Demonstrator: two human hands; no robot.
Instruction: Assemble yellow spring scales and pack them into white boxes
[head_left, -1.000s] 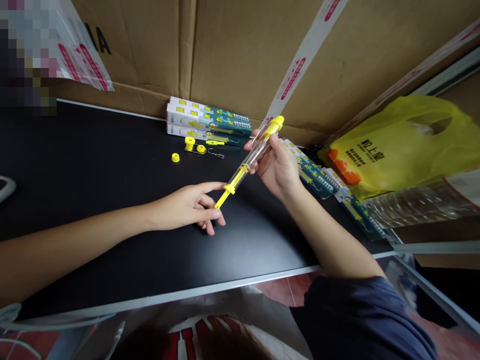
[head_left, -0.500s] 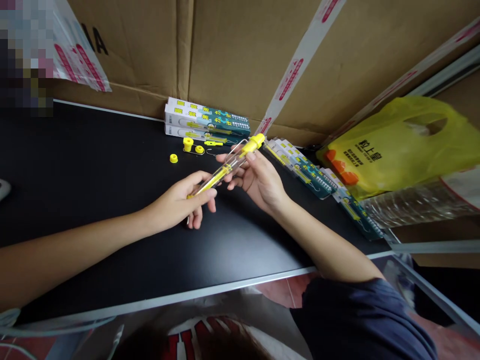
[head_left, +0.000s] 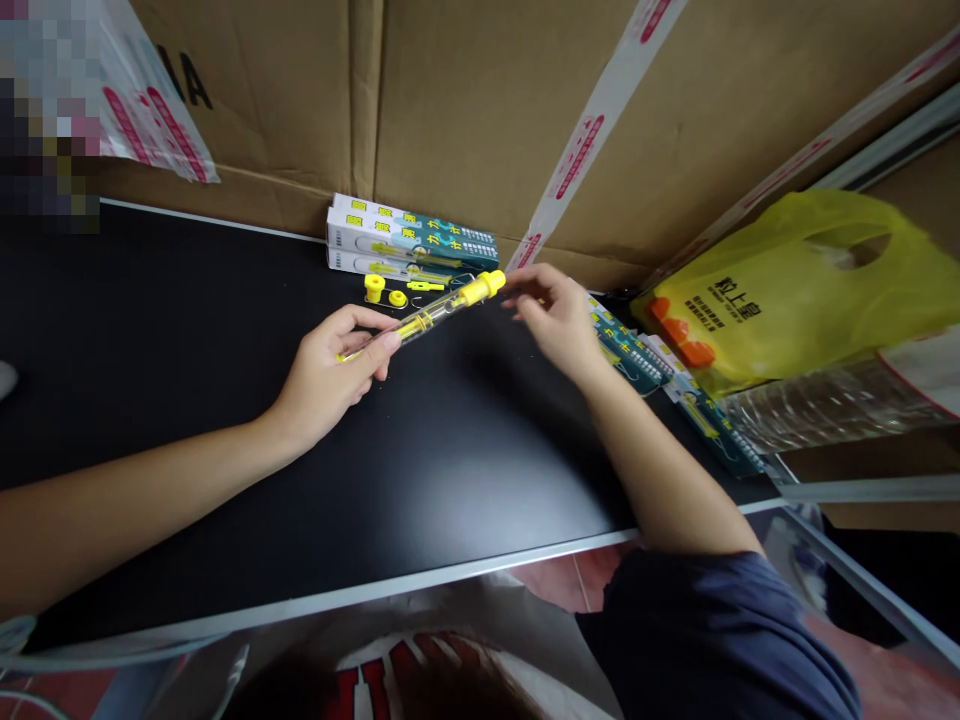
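My left hand (head_left: 330,370) is closed around the lower end of a clear tubular spring scale (head_left: 442,308) with yellow inner parts. The tube slants up to the right, and its yellow cap (head_left: 480,288) points at my right hand (head_left: 559,320). That hand holds nothing; its bent fingers are apart, with the fingertips just beside the cap. Whether they touch it I cannot tell. Behind the tube, small yellow plugs (head_left: 374,289), a yellow stick-like part (head_left: 425,286) and a little metal hook (head_left: 417,302) lie on the black table (head_left: 420,470).
Printed spring scale boxes (head_left: 412,235) are stacked against a large cardboard carton (head_left: 480,120). More boxes (head_left: 709,420) lie along the right side, near a yellow plastic bag (head_left: 795,290) and a clear ribbed plastic container (head_left: 810,405). A pale table edge (head_left: 450,575) runs in front.
My right hand has let go of the spring scale and moved right. My left hand has shifted left and up with the scale, which now lies at a flatter slant.
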